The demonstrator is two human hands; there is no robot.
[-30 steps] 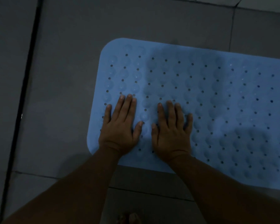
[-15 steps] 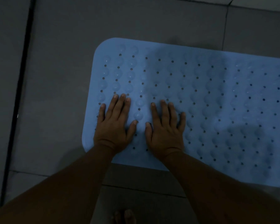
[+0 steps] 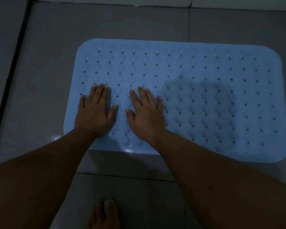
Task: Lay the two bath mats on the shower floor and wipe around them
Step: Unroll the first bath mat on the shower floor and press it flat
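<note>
Bare grey floor tile (image 3: pixel 48 80) borders the blue bath mat (image 3: pixel 205 96) left, far and near; one foot (image 3: pixel 104 214) occupies the near tile.

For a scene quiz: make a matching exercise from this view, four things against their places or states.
Things:
1. left hand
2. right hand
3. blue bath mat
4. bare foot

Places or states:
A. lies flat on the grey tiles
B. at the bottom edge, off the mat
C. flat near the mat's left end
D. flat on the mat, nearer its middle

Pairs: 1-C, 2-D, 3-A, 4-B
</note>
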